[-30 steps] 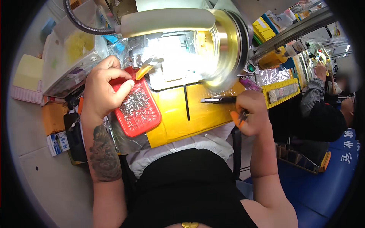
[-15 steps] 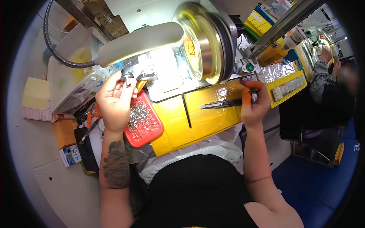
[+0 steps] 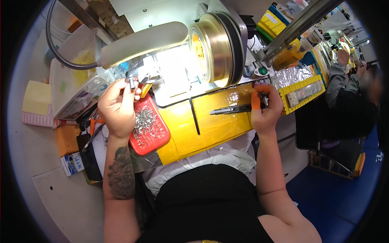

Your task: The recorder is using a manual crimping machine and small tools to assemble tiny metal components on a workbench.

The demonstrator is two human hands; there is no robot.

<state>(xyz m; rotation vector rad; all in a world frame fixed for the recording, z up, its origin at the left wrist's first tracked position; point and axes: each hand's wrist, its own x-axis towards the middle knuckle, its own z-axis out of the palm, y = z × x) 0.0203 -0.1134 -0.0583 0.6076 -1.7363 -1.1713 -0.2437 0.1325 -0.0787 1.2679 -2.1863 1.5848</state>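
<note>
My left hand (image 3: 118,108) is raised beside a bright metal fixture, its thumb and fingers pinched together. A short metal screw-like piece (image 3: 132,84) shows right at the fingertips; whatever lies between them is too small to tell. Below that hand, a red tray (image 3: 149,146) holds many small silvery metal pieces (image 3: 145,120). My right hand (image 3: 267,109), with orange covering on a digit, is closed over the right end of the yellow work surface (image 3: 182,141). What its fingers hold is hidden. A black utility knife (image 3: 231,109) lies on that surface, its right end close to this hand.
A wheel machine (image 3: 219,48) stands ahead, with a lit grey lamp arm (image 3: 142,43) at its left. A yellow slotted tray (image 3: 302,95) sits at right, a translucent bin (image 3: 75,71) at left. Another person's sleeve (image 3: 337,77) shows at far right.
The whole view has shifted slightly to the left. Both hands keep nearly the same pose; the right one sits a little closer to the knife.
</note>
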